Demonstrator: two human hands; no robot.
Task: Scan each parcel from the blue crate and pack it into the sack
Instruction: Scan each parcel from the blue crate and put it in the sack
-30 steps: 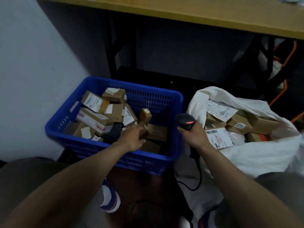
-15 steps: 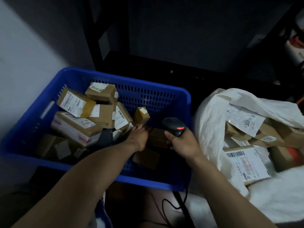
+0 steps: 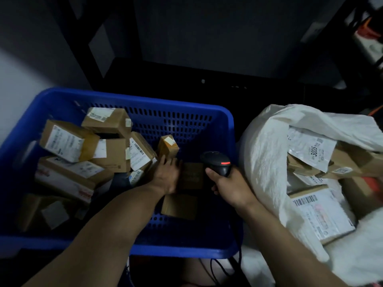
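The blue crate [image 3: 132, 104] at the left holds several brown cardboard parcels, such as a labelled one [image 3: 66, 139] and a small upright one [image 3: 167, 147]. My left hand [image 3: 166, 176] reaches into the crate and grips the left edge of a dark brown parcel [image 3: 191, 176]. My right hand [image 3: 230, 187] holds a black scanner [image 3: 217, 162] with a red light, its head right beside that parcel. The white sack [image 3: 267, 152] lies open at the right with several labelled parcels [image 3: 319, 212] inside.
A flat brown box [image 3: 179, 206] lies on the crate floor under my left wrist. The scanner's black cable [image 3: 217, 266] hangs down in front of the crate. A dark metal frame [image 3: 83, 38] and shelf stand behind; a pale wall is at the left.
My right hand has carried the scanner left, from the sack's edge to over the crate beside the parcel. My left hand stays on the parcel. The view has tilted down and closer.
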